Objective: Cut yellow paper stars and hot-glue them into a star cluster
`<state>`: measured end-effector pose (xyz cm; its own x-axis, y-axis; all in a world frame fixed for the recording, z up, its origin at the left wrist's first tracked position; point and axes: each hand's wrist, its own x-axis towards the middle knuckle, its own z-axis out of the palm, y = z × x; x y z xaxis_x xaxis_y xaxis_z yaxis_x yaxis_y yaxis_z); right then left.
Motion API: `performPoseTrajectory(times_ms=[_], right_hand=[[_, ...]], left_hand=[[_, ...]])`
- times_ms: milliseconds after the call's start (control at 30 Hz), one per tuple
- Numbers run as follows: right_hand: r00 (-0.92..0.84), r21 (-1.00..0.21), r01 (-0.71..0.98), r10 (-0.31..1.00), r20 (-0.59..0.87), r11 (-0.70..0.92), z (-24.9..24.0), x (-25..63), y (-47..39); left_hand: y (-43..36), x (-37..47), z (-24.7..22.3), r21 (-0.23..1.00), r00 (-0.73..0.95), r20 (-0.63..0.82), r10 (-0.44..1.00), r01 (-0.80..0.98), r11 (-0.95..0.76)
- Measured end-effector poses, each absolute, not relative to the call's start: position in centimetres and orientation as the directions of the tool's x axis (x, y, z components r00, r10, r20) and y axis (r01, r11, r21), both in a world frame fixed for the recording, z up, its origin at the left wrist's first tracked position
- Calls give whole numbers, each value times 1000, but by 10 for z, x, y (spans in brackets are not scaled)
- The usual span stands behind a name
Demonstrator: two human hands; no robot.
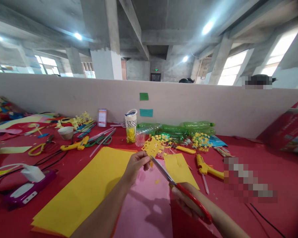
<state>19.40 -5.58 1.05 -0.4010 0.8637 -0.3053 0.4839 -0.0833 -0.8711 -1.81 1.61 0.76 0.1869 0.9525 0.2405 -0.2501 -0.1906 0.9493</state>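
Observation:
My left hand is closed in a pinch over the pink paper sheet, with a small bit of yellow paper at its fingertips. My right hand grips red-handled scissors. Their blades point up and left, with the tip at my left fingers; I cannot tell whether they touch the paper. Just beyond lies a pile of small yellow paper cut-outs. Large yellow sheets lie to the left, and a smaller yellow sheet is on the right.
A yellow glue gun rests at right, another glue gun at left. Green plastic bottles lie along the white partition, beside a white cup. A purple power strip with cables sits at front left.

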Motion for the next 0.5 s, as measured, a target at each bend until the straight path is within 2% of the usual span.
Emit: performPoseTrajectory(times_ms=[367,500], right_hand=[[-371,-828,540,840,-397,-152,3,195,-50],[-398,-846,520,842,-364,-120,4,195,-49]], left_hand=[[18,-22,8,954,215,249,944,-224,-200],[18,-23,7,955,208,244,947,-222,-197]])
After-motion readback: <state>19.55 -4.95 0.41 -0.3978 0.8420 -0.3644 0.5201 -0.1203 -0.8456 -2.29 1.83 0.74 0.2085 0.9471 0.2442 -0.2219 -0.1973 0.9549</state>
